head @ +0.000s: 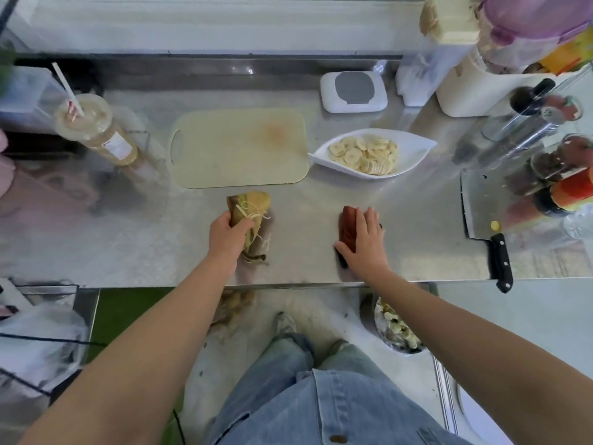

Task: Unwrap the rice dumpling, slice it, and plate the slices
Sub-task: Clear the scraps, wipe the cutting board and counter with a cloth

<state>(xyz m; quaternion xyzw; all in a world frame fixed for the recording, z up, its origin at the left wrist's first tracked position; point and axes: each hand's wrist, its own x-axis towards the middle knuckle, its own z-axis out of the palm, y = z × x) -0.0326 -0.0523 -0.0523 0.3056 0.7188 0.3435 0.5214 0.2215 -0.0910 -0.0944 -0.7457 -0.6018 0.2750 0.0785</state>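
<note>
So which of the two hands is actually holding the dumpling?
The left hand: it grips the string-tied rice dumpling. The right hand only rests flat on a red object.

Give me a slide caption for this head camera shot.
Left hand grips a string-tied rice dumpling at the steel counter while right hand rests on a red object.

The rice dumpling [248,215], wrapped in yellow-green leaves and tied with pale string, is gripped by the left hand [226,234] just in front of the pale cutting board [239,147]; the cleaver [483,216] lies flat well to the right, black handle overhanging the counter [321,194] edge
</note>
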